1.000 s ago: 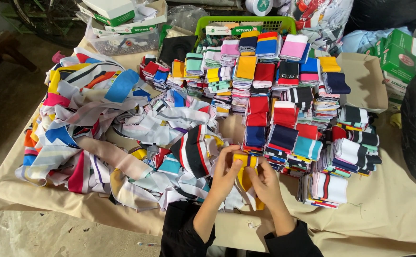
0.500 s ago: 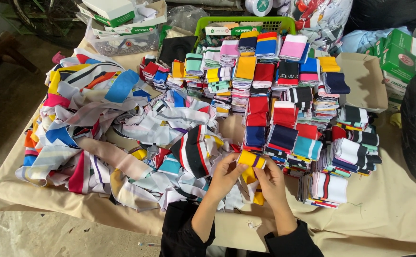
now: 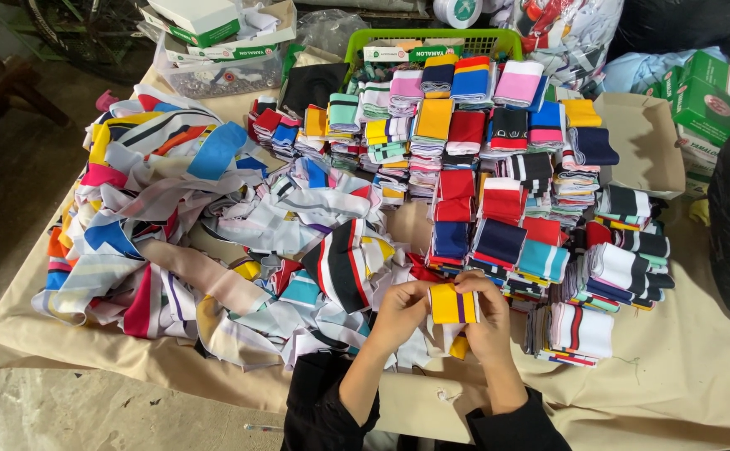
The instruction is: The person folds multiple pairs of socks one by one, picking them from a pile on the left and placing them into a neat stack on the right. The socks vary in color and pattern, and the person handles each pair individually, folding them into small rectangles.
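Both hands up over the near edge of the bench [image 3: 699, 367], sharing one folded yellow band [image 3: 453, 304] with a purple stripe. Left hand [image 3: 398, 313] pinching its left end, right hand [image 3: 489, 321] wrapped round its right end and underside, fingers [image 3: 465, 282] of both closed on the cloth. Long axis running left to right, level, the flat face turned up toward the camera. Band sitting squarely between the two hands, neither nearer than the other. A loose tail of the same yellow and white cloth hanging below, just under the right palm.

To the right and beyond, the sorted stacks [image 3: 507, 167] of folded bands in neat rows, the nearest column just beside the right hand. To the left, the loose heap [image 3: 181, 225] of unfolded strips, touching the left wrist side. Green basket [image 3: 432, 42] well apart at the far edge.

Against half a second ago: band then tilted and partly bunched, orange-yellow cloth showing lower between the palms; now squared up, flattened, stripe showing plainly, held a touch higher. Against a second ago: hands closer together now, fold tighter. Stacks and heap unchanged.
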